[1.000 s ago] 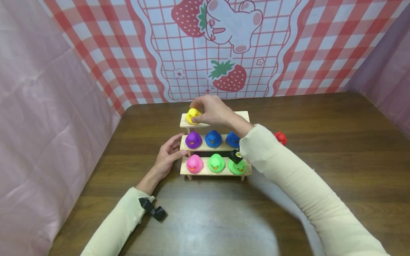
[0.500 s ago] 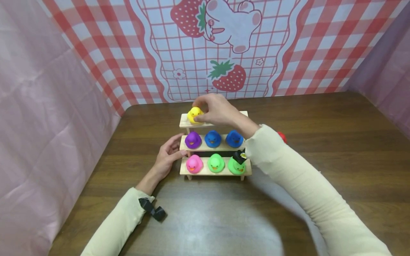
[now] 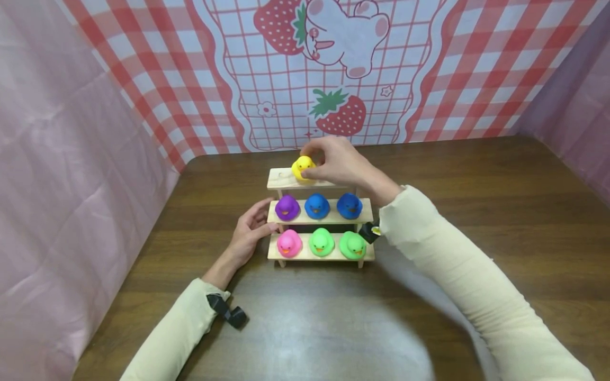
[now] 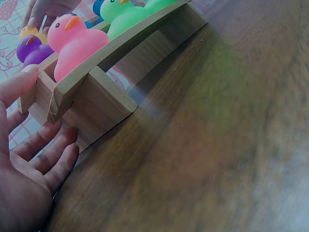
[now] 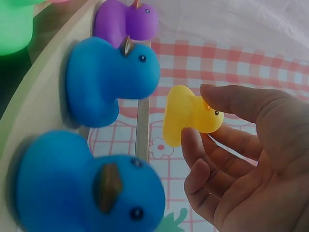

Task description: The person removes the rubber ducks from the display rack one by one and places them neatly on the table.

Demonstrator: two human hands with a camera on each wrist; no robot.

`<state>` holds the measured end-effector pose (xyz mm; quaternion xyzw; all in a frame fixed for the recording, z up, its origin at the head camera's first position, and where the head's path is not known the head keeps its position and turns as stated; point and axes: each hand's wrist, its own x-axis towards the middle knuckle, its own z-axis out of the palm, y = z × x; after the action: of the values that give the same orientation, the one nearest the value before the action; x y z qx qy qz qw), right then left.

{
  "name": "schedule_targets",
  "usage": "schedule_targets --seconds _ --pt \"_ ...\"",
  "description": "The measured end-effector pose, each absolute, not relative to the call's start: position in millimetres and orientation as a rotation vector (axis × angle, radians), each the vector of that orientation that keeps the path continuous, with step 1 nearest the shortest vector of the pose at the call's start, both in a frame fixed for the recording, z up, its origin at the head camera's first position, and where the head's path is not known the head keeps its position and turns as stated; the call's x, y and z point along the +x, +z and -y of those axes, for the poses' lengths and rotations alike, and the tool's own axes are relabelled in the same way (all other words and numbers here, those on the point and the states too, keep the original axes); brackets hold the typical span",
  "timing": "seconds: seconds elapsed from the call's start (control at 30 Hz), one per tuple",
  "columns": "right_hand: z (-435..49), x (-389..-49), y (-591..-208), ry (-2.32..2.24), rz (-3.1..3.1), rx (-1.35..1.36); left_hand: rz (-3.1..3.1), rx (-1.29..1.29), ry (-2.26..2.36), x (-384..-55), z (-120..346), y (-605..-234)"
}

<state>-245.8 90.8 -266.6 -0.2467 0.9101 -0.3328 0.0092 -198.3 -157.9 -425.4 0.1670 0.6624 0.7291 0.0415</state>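
My right hand pinches a yellow rubber duck between thumb and fingers at the top tier of a three-tier wooden display stand. In the right wrist view the yellow duck appears slightly off the shelf edge; contact is hard to tell. A purple duck and two blue ducks stand on the middle tier. The bottom tier bears a pink duck and two green ducks. At the stand's left end, my left hand grips the side, thumb against the wood.
The stand rests on a dark brown wooden table. Behind it hangs a red-and-white checked cloth with strawberry prints. A pink curtain borders the left side, and another lies at the right.
My right hand has shifted right along the top tier with the yellow duck, away from the left end. The red duck at the right is now hidden behind the sleeve. My left hand stays put.
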Motion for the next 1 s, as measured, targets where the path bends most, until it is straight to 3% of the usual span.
schedule_targets --seconds 1.0 --pt "-152 -238 -261 -1.104 -2.927 -0.582 -2.015 0.506 2.241 -199 159 -426"
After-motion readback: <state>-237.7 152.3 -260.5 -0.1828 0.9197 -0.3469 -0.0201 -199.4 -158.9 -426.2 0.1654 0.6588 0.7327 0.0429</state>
